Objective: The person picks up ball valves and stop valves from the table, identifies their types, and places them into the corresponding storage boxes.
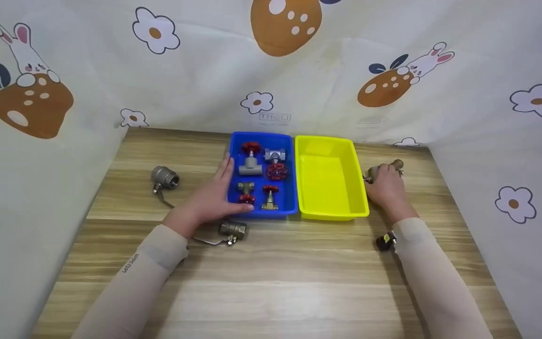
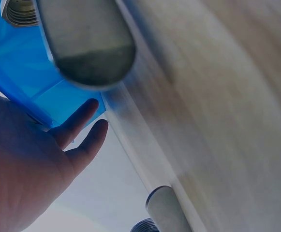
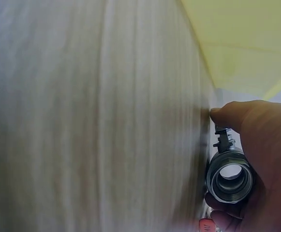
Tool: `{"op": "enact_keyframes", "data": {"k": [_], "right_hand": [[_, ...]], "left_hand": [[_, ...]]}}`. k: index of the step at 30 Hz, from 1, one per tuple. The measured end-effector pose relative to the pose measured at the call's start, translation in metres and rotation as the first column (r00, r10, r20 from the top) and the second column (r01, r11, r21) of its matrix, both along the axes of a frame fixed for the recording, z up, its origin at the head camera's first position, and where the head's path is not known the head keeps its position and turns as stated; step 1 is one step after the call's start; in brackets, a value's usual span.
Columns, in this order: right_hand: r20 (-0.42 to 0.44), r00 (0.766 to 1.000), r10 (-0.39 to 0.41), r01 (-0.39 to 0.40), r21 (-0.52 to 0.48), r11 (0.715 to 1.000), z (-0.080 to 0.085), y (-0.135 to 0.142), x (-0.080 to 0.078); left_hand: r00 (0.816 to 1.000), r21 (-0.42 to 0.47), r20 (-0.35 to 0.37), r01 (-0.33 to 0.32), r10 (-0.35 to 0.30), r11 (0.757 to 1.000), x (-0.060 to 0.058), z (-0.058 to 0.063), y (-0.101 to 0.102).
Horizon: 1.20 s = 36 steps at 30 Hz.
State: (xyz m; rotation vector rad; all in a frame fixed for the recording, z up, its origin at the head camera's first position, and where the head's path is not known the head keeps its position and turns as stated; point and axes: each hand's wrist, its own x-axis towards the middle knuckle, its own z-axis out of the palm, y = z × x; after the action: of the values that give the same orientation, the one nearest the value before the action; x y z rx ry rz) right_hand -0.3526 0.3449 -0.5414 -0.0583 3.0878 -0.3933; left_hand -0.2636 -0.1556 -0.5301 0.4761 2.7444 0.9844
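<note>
My left hand (image 1: pixel 207 195) is at the left side of the blue bin (image 1: pixel 271 214), its fingers extended along the wall and its thumb over the front rim. Inside that bin lie several valves with red handwheels, among them a grey one (image 1: pixel 251 165) and a brass one (image 1: pixel 270 201). Right of the yellow bin (image 1: pixel 325 183), my right hand (image 1: pixel 386 186) grips a metal ball valve (image 3: pixel 231 180), whose round threaded opening faces the right wrist camera. The fingers curl behind its body, while the thumb stretches past it. From above, the hand covers most of this valve.
Two grey ball valves with lever handles lie on the wooden table: one at the far left (image 1: pixel 164 177), another (image 1: pixel 233 230) just in front of the blue bin. A brass-coloured end (image 1: pixel 397 164) shows beyond my right hand. Patterned cloth (image 1: pixel 205 70) hangs behind and beside the table.
</note>
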Motion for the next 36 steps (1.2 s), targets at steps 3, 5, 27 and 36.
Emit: {"op": "enact_keyframes", "data": {"k": [3, 5, 27, 36], "right_hand": [[-0.005, 1.0, -0.005, 0.005, -0.008, 1.0, -0.001, 0.001, -0.003], [-0.005, 1.0, -0.012, 0.012, -0.02, 1.0, -0.002, 0.002, -0.005], [0.0, 0.985, -0.175, 0.17, -0.238, 0.956, 0.012, 0.011, 0.002], [0.022, 0.979, -0.204, 0.202, -0.27, 0.942, 0.022, 0.014, 0.005]], "left_hand": [[1.0, -0.002, 0.001, -0.002, 0.002, 1.0, 0.0, 0.0, -0.001], [1.0, -0.008, 0.0, -0.002, 0.002, 1.0, 0.0, 0.0, -0.001], [1.0, 0.019, -0.009, -0.001, 0.001, 1.0, 0.0, -0.001, 0.0], [1.0, 0.017, -0.004, -0.004, 0.004, 1.0, -0.002, -0.004, 0.0]]}}
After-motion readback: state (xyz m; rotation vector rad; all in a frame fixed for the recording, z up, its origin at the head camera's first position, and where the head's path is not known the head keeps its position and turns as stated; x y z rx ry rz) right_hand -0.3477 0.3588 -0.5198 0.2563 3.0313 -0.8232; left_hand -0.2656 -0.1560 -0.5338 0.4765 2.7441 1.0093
